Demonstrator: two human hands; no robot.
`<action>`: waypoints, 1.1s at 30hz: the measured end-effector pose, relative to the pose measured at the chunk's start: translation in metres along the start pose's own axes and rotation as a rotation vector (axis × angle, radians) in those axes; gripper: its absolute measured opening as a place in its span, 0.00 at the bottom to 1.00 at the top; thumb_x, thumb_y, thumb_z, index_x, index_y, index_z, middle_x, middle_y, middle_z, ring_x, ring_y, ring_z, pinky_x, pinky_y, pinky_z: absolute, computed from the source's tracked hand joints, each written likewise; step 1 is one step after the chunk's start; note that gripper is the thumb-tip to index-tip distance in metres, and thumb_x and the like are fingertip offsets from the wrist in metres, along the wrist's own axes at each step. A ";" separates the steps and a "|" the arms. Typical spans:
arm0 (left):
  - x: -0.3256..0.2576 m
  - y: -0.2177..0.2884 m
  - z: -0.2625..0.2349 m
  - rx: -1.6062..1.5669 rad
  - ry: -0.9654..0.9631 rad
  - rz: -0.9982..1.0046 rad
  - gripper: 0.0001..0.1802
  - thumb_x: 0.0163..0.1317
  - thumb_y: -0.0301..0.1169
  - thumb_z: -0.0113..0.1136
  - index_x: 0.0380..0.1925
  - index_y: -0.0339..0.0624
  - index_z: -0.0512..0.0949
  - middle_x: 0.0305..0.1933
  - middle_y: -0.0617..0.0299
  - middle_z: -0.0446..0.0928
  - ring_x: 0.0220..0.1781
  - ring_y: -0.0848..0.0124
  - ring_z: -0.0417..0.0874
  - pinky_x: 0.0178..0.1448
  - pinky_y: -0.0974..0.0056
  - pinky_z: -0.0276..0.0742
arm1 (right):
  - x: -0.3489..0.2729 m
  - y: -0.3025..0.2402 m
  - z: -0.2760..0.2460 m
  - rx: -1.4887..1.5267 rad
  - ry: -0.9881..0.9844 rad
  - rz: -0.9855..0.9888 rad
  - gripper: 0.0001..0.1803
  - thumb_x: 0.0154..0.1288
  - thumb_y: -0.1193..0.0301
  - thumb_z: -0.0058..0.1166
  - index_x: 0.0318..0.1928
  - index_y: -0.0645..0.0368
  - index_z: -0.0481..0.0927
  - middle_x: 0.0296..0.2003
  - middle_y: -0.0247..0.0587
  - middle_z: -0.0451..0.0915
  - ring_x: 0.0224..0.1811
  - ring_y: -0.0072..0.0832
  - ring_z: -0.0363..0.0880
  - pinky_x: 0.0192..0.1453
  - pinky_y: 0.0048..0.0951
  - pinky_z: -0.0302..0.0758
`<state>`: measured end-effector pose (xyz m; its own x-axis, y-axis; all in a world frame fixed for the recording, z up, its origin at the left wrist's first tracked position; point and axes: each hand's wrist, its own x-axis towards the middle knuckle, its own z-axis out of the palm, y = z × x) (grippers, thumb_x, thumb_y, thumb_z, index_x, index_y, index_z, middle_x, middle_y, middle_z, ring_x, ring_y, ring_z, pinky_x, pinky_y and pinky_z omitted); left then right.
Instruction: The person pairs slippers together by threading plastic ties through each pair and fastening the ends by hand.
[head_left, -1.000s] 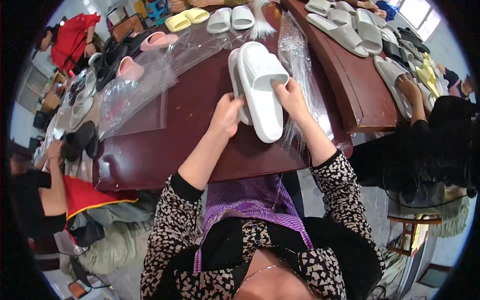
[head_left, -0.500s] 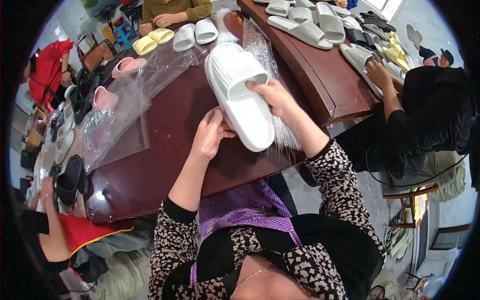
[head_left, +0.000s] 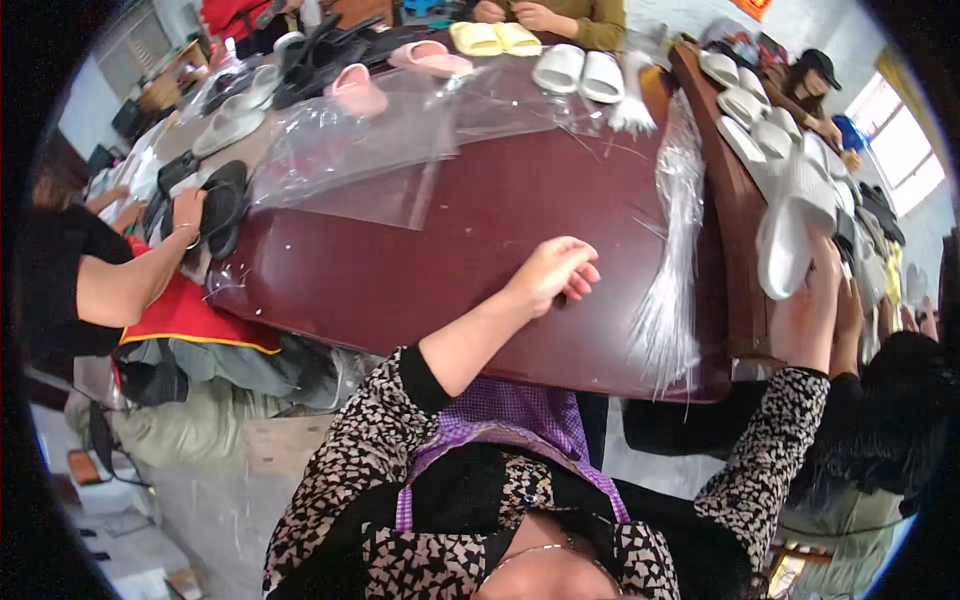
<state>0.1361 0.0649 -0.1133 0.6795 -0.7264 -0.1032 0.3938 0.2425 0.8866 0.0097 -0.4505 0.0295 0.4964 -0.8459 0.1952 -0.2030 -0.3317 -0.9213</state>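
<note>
Over the bare middle of the dark red table, my left hand hangs with its fingers loosely curled and slightly apart, nothing visible in it. My right hand is stretched out to the far right, at the side table. A white slide slipper is in its grip, tilted, sole end toward me; the slipper hides most of the fingers. Other pale slippers stand just beyond it. Between my hands lies a bundle of thin clear plastic strands.
Clear plastic bags cover the table's left part. At the back stand white slippers, yellow slippers and pink slippers. A co-worker's hand rests by black slippers at left. More people are behind and right.
My right hand has carried the white slide slipper from over the table to the side table at right. My left hand has come away from the slipper. The view has turned right.
</note>
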 end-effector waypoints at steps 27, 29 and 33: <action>-0.013 0.059 -0.070 1.723 0.664 0.674 0.35 0.47 0.42 0.67 0.51 0.34 0.65 0.61 0.42 0.61 0.57 0.49 0.66 0.55 0.47 0.64 | -0.199 -0.074 0.052 0.360 0.002 -0.438 0.16 0.68 0.70 0.41 0.54 0.61 0.72 0.47 0.45 0.78 0.14 0.15 0.61 0.16 0.18 0.61; -0.012 0.068 -0.111 1.833 0.769 0.574 0.38 0.47 0.43 0.67 0.53 0.32 0.64 0.63 0.41 0.58 0.60 0.47 0.63 0.56 0.45 0.63 | -0.228 -0.089 0.093 0.430 -0.015 -0.432 0.16 0.69 0.71 0.40 0.55 0.60 0.70 0.46 0.43 0.79 0.12 0.09 0.55 0.12 0.13 0.54; 0.008 0.079 -0.159 1.972 0.913 0.350 0.43 0.48 0.47 0.66 0.57 0.31 0.61 0.66 0.39 0.55 0.64 0.43 0.59 0.58 0.43 0.62 | -0.274 -0.104 0.152 0.469 -0.291 -0.387 0.14 0.70 0.69 0.40 0.51 0.60 0.73 0.42 0.44 0.80 0.12 0.06 0.53 0.11 0.11 0.48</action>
<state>0.2713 0.1802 -0.1153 0.8169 -0.2544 0.5176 -0.3236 -0.9451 0.0462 0.0229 -0.1205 0.0204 0.6798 -0.5339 0.5028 0.3906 -0.3167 -0.8644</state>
